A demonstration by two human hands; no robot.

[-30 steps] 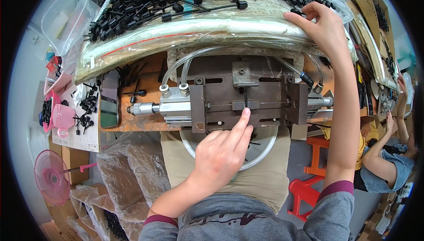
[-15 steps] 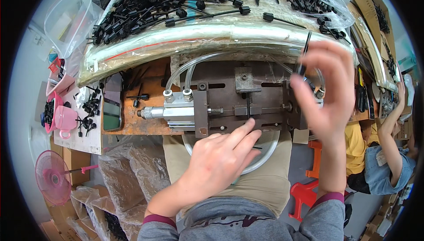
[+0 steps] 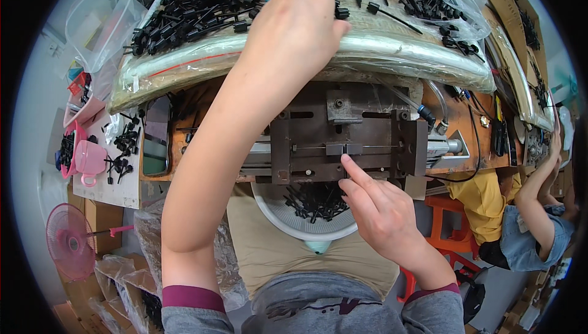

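My left hand (image 3: 291, 31) reaches over the pile of black stemmed plastic parts (image 3: 202, 12) on the plastic-wrapped board. Its fingers are hidden behind the back of the hand; a ribbed black head (image 3: 341, 12) shows beside it. My right hand (image 3: 384, 216) is at the dark metal fixture (image 3: 373, 98), index finger stretched to the small clamp block (image 3: 344, 149) in the middle. The other fingers are loosely bent and apart. A short dark piece shows just below the index fingertip, partly hidden. Under the fixture, a white basket (image 3: 269, 214) on my lap holds several black parts.
A pneumatic cylinder (image 3: 442, 147) sits at the fixture's right; my left forearm crosses its left side. A phone (image 3: 157, 135) lies on the bench. Pink cups (image 3: 90, 157) and a pink fan (image 3: 72, 245) stand at left. Another person's arm (image 3: 539, 202) is at right, near red stools (image 3: 444, 217).
My left hand has gone from the fixture up to the pile. My right hand has come down to the clamp, without the black part it held raised. The rod at the clamp has gone.
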